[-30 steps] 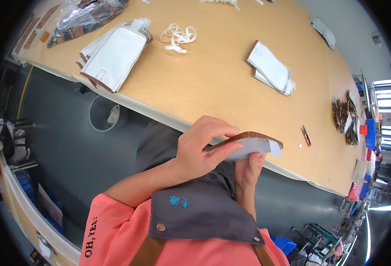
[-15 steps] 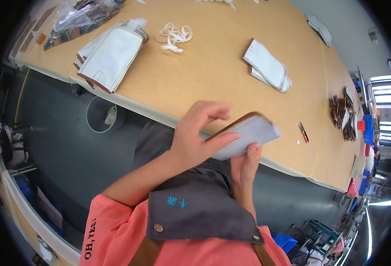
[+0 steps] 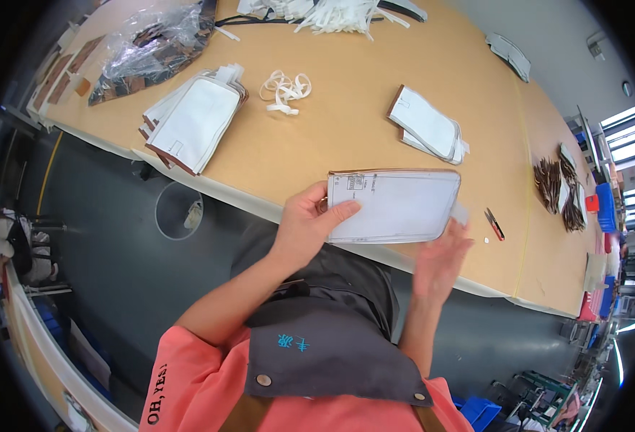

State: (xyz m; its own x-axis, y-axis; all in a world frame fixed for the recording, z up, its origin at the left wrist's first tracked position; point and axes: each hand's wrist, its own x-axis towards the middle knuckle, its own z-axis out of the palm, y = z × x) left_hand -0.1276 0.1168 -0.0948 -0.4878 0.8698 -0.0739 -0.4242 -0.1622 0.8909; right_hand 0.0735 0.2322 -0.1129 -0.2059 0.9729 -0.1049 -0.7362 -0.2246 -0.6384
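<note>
A flat white fabric panel [image 3: 396,209] with rounded right corners, brown edging and small printed marks is held level over the table's near edge. My left hand [image 3: 309,223] grips its left end, thumb on top and fingers underneath. By the panel's lower right corner is my right hand [image 3: 440,259], slightly blurred, its fingers loosely spread and apparently holding nothing. A small white tab [image 3: 460,214] sticks out at the panel's right end, just above those fingers.
On the tan table [image 3: 317,151] lie a larger stack of similar panels [image 3: 196,119], a smaller stack [image 3: 427,124], curled white tape [image 3: 286,91] and red-handled snips [image 3: 495,225]. White strips [image 3: 339,16] are heaped at the back. A waste bin [image 3: 179,210] stands on the floor at left.
The panel has turned from tilted to flat, its printed face now showing. My left hand has closed on its left end. My right hand has come off its underside and moved right.
</note>
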